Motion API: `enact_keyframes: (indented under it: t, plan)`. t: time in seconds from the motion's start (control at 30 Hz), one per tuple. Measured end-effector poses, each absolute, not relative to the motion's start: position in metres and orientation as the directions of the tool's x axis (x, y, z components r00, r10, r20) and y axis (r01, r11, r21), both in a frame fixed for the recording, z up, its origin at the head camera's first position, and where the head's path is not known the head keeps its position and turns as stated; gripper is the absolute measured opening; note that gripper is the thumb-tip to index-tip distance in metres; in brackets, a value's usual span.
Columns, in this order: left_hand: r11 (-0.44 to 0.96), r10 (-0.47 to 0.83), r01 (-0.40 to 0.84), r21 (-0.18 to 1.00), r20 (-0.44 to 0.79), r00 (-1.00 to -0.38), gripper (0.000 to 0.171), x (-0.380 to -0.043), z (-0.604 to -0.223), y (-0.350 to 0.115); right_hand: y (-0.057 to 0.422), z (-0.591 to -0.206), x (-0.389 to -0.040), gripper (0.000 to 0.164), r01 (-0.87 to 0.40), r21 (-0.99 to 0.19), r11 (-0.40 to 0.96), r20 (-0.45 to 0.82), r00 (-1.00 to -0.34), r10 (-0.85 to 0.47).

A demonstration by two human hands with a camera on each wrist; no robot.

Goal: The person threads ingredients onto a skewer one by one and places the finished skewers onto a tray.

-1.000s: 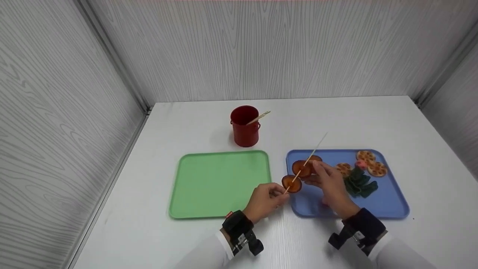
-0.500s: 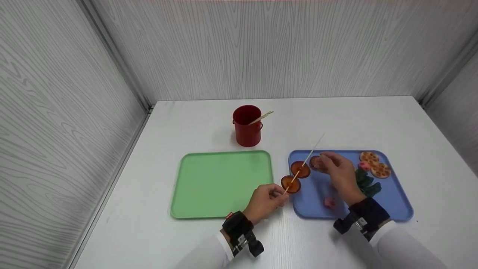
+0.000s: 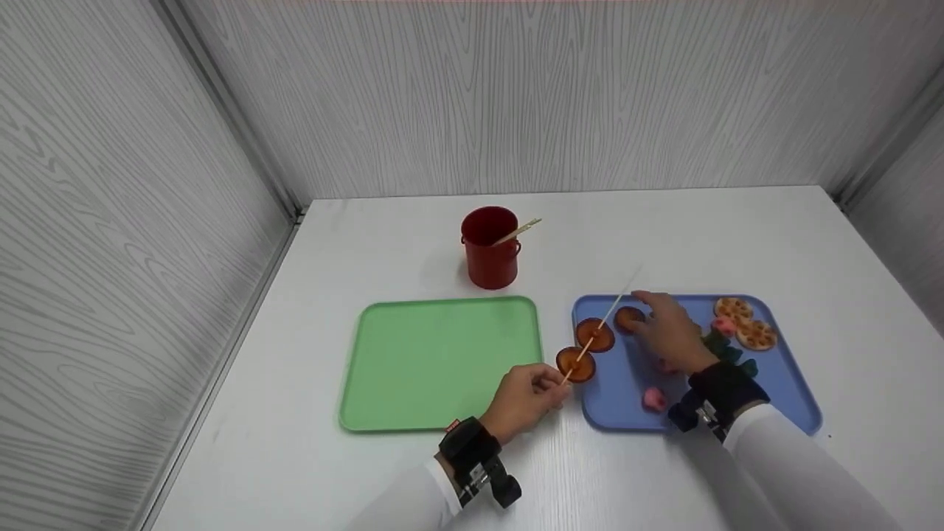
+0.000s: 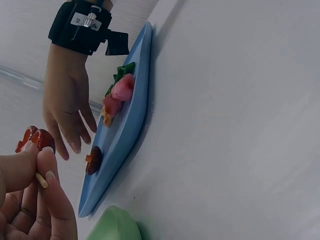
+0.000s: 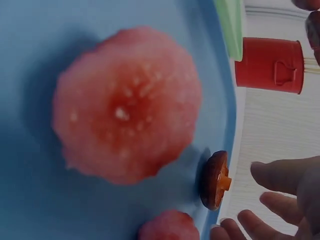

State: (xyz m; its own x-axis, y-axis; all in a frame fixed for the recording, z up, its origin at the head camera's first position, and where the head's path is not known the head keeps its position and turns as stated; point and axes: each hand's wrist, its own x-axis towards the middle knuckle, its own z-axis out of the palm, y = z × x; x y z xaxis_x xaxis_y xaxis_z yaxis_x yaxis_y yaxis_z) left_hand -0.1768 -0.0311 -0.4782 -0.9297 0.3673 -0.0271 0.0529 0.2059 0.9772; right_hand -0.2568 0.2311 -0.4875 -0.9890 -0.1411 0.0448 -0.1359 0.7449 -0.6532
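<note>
My left hand (image 3: 523,398) pinches the lower end of a thin wooden skewer (image 3: 609,313), which slants up and away to the right. Two brown mushrooms (image 3: 575,364) are threaded on it, one above the other. Over the blue tray (image 3: 619,413) is my right hand (image 3: 670,332), its thumb and fingers spread apart with nothing between them. A loose mushroom (image 3: 629,320) lies on the tray right by those fingers; the right wrist view has this mushroom (image 5: 215,181) with its stem towards the hand.
Pink lumpy balls (image 3: 654,399), green leaves (image 3: 726,346) and lotus root slices (image 3: 757,335) share the blue tray. To its left is a green tray (image 3: 442,361). A red bucket (image 3: 492,264) holding wooden sticks (image 3: 520,231) stands behind.
My right hand has left the mushroom on the skewer and moved right, to beside the loose mushroom, its fingers opening wider. My left hand has kept its grip on the skewer.
</note>
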Motion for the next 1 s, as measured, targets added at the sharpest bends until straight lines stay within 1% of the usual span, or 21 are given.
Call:
enact_keyframes:
  t: [0.13, 0.37, 0.43, 0.53, 0.63, 0.73, 0.9, 1.0]
  plan:
    - [0.207, 0.365, 0.050, 0.977, -0.030, -0.930, 0.008, -0.177, -0.479, -0.032, 0.230, -0.489, -0.260, 0.044, -0.165, -0.596, 0.786, 0.041, -0.984, -0.175]
    - [0.184, 0.372, 0.044, 0.982, -0.028, -0.928, 0.008, -0.173, -0.473, -0.035, 0.228, -0.493, -0.264, 0.040, -0.111, -0.560, 0.821, 0.003, -0.991, -0.132]
    - [0.182, 0.370, 0.046, 0.982, -0.025, -0.929, 0.008, -0.173, -0.473, -0.035, 0.227, -0.494, -0.265, 0.035, -0.108, -0.552, 0.827, 0.004, -0.992, -0.127]
    - [0.181, 0.370, 0.047, 0.982, -0.023, -0.929, 0.007, -0.172, -0.471, -0.035, 0.227, -0.495, -0.266, 0.025, -0.126, -0.538, 0.834, 0.032, -0.991, -0.129]
    - [0.181, 0.380, 0.053, 0.982, -0.020, -0.925, 0.008, -0.172, -0.470, -0.035, 0.229, -0.498, -0.265, 0.014, -0.171, -0.520, 0.837, 0.091, -0.985, -0.145]
    - [0.182, 0.388, 0.066, 0.981, -0.010, -0.922, 0.009, -0.175, -0.477, -0.034, 0.230, -0.500, -0.262, 0.009, -0.211, -0.506, 0.837, 0.140, -0.977, -0.161]
    - [0.199, 0.391, 0.067, 0.978, -0.016, -0.920, 0.008, -0.185, -0.503, -0.032, 0.231, -0.505, -0.261, 0.007, -0.238, -0.508, 0.828, 0.184, -0.969, -0.165]
    - [0.204, 0.390, 0.056, 0.977, -0.029, -0.920, 0.007, -0.187, -0.509, -0.031, 0.231, -0.504, -0.260, 0.016, -0.207, -0.534, 0.820, 0.158, -0.977, -0.144]
